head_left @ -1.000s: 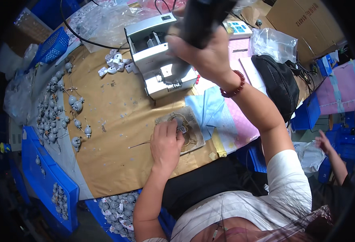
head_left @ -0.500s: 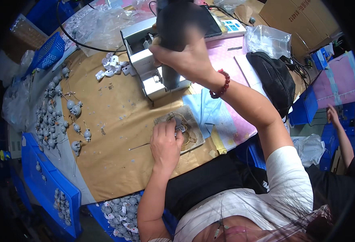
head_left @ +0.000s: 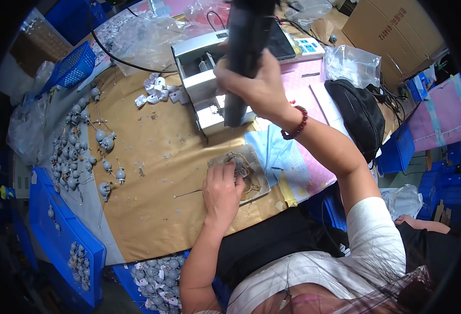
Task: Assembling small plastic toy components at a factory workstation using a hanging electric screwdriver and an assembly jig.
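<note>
My right hand [head_left: 256, 86] is raised over the table, its fingers wrapped round a dark cylindrical tool [head_left: 243, 57] that looks like a thick pen-shaped driver; its exact kind does not show. Lower down, my left hand [head_left: 221, 191] has its fingers curled over a small round grey part [head_left: 237, 164], pressing it on a worn square plate [head_left: 256, 183]. Part of that piece is hidden by the fingers. A thin rod [head_left: 187, 193] sticks out on the left side of my left hand. Behind the tool stands a white and grey box-shaped machine [head_left: 204, 83].
White plastic parts [head_left: 160, 89] lie left of the machine. Several round grey parts [head_left: 71, 152] are strewn along the left edge. Blue bins [head_left: 65, 235] stand by the table. A blue cloth [head_left: 267, 149] and a black mesh bag [head_left: 356, 115] lie to the right. Another person's arm [head_left: 424, 224] shows at far right.
The tool in my right hand has tilted more upright, and its blur has lessened. The left hand stays on the grey part. The other person's arm at far right has lowered.
</note>
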`<act>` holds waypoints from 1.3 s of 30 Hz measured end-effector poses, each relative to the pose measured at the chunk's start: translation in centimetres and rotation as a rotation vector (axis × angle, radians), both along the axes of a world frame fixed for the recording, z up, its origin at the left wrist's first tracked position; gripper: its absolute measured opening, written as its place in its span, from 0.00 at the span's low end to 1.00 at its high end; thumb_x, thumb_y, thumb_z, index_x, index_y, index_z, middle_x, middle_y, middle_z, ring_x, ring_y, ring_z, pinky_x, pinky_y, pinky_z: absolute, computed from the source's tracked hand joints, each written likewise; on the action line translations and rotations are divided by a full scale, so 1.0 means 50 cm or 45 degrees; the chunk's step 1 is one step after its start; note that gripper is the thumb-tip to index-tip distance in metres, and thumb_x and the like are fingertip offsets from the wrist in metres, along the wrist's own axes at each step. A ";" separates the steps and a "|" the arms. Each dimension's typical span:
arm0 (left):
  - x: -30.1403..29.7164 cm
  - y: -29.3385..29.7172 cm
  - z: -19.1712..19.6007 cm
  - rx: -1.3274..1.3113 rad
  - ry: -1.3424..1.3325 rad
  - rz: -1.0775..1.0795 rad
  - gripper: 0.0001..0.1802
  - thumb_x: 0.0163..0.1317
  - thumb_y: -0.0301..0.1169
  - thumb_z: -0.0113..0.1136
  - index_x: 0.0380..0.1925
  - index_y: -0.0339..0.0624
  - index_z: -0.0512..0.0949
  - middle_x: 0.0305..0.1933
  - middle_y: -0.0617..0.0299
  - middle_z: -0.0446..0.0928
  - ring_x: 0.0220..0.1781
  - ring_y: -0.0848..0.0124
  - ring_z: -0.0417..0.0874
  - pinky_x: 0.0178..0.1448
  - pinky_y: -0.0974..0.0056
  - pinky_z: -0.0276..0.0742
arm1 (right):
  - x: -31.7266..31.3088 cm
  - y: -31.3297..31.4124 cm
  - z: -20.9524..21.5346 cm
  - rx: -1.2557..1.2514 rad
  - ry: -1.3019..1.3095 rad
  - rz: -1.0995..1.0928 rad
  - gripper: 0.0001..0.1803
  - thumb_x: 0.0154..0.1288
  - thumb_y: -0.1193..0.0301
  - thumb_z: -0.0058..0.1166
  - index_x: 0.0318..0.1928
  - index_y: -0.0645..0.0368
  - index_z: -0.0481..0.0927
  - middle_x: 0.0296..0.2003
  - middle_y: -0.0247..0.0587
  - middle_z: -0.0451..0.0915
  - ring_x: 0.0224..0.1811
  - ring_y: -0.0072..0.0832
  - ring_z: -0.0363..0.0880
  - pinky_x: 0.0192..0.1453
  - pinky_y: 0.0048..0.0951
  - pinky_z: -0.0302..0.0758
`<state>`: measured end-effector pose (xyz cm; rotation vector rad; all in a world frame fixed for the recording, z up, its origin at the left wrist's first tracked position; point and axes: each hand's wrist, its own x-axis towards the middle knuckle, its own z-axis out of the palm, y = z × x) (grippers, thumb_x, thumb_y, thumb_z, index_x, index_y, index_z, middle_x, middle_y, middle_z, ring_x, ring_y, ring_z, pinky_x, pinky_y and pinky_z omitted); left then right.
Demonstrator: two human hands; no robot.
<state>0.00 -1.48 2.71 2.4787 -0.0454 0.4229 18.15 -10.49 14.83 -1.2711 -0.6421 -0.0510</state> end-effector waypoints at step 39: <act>0.006 -0.002 0.010 -0.027 -0.028 -0.019 0.19 0.51 0.25 0.68 0.45 0.35 0.80 0.42 0.51 0.78 0.49 0.51 0.78 0.53 0.52 0.77 | 0.408 -0.071 0.017 -0.875 0.285 0.302 0.18 0.55 0.71 0.64 0.43 0.66 0.74 0.29 0.37 0.78 0.26 0.23 0.80 0.29 0.26 0.79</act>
